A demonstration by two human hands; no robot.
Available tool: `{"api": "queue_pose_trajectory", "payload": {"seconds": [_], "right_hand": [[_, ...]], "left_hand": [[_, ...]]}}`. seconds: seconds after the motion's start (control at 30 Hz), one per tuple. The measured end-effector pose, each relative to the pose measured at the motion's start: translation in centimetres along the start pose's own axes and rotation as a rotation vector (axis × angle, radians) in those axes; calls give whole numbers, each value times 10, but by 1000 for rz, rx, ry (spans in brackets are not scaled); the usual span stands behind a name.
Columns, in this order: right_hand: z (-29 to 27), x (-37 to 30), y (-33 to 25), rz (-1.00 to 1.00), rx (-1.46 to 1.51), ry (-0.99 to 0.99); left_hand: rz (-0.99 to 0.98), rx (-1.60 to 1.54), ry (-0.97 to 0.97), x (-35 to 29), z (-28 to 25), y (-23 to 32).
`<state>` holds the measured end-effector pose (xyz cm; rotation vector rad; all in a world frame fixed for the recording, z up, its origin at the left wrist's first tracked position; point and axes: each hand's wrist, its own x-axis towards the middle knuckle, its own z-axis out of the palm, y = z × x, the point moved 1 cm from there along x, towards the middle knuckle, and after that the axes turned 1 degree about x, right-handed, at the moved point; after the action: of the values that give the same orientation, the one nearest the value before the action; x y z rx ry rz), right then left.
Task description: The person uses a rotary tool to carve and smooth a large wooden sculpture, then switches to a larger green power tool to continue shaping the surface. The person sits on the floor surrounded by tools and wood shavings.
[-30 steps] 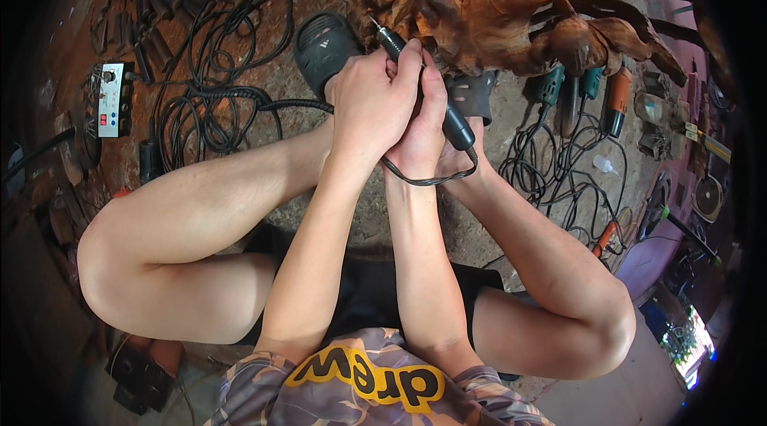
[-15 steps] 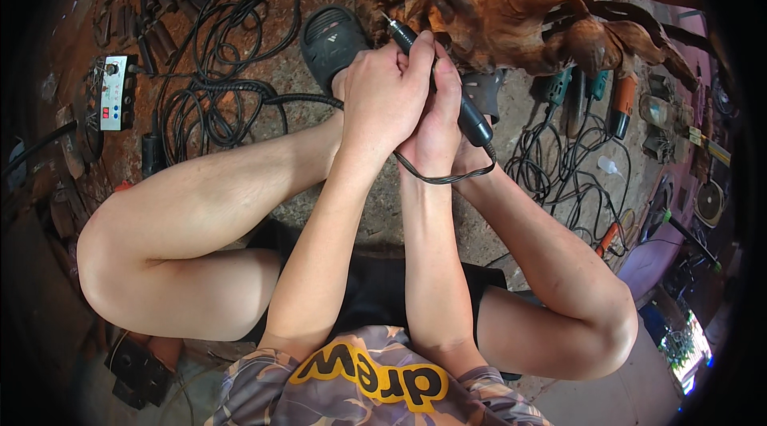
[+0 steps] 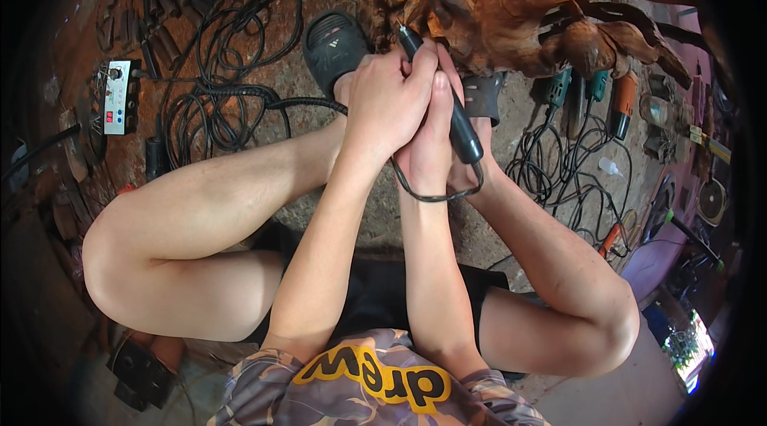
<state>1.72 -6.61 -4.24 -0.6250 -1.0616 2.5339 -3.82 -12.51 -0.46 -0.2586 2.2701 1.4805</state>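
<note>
Pen-type rotary handpiece, black, slim, with a thin bit at its front end; located centrally between the wearer's legs, slanted, bit toward the carved rootwood piece. Contact of bit with wood: cannot be told; nor can rotation. Right hand: closed around the barrel, thumb bent along it. Left hand: curled shut over the front part beside the right, also gripping; its undersides hidden. Principal hazard: the bit could skate off the rootwood's uneven, curving surface, through uneven pressure or a catch in the grain, and score it or nick a bare finger. Second: the left slide sandal, open-backed, stands near the bit, so a slip to that side could reach the foot. Third: the handpiece cord, looped over the right wrist, could tug the tool's rear and swing the bit off line. Fourth: coiled black cable, heaped between the left leg and the control box, red display lit; a shifting foot could snag it and drag the box. Lesser: teal grinder and orange power tool, lying beyond the right foot among tangled leads, could be knocked if that leg moved.
</note>
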Motion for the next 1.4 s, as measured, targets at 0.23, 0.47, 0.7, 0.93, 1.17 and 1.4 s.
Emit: {"api": "queue_pose_trajectory", "payload": {"seconds": [0.23,0.47,0.7,0.93,1.17,1.4], "right_hand": [[-61,-37,-43,-38,-535,-185],[-96,-39,-79,375,-243,-152],[-36,-44,-22,160,-574,-43],[-24,-38,-14,48,-587,-84],[-25,-33,-17,73,-597,-103],[-28,-29,-15,93,-559,-70]], "left_hand": [[-110,-635,-288,-12,12,-17],[-156,-695,-387,-17,15,-30],[-48,-397,-188,-10,3,-23],[-100,-254,-155,-1,-1,-22],[-85,-308,-143,4,2,-22],[-85,-314,-129,2,3,-16]]}}
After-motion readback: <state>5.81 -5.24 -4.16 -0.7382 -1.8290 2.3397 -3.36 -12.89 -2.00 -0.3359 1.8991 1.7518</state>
